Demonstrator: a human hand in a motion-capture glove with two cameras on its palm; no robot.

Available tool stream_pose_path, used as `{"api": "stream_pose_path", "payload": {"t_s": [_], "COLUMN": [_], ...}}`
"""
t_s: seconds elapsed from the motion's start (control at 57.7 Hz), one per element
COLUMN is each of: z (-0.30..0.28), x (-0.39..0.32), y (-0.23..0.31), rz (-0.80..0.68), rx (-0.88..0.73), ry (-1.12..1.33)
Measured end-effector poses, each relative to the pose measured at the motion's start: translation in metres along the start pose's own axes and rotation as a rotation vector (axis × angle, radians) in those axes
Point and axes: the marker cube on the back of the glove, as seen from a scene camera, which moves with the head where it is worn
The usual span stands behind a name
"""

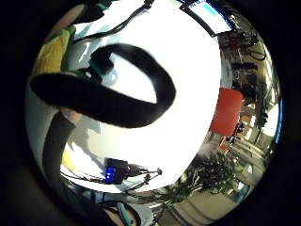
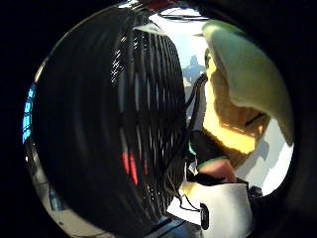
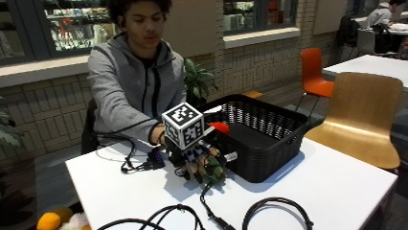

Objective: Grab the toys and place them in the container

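Your gloved right hand (image 3: 194, 160) hangs just above the white table (image 3: 331, 187), fingers curled around a soft yellow-and-green plush toy (image 3: 213, 167), just beside the black woven plastic basket (image 3: 267, 139). A small red toy (image 3: 220, 127) shows at the basket's near rim.

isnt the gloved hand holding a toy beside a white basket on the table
Not white: the outside view shows a black basket. The rest holds: the gloved hand holds a toy beside it, just above the table.
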Motion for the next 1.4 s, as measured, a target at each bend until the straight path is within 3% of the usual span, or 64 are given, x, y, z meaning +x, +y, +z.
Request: {"api": "stream_pose_path", "payload": {"t_s": [0.416,0.658,1.022,1.23,1.403], "z": [0.027,0.007,-0.075,-0.126,-0.134], "x": [-0.026,-0.012,0.011,-0.033,-0.100], "y": [-0.009,0.002,0.023,0.045,0.064], "rz": [0.122,0.010,-0.036,-0.154,-0.308], "rx": [0.069,0.163,0.307,0.362,0.287], "ry": [-0.034,0.002,-0.018,-0.010,0.002]}}
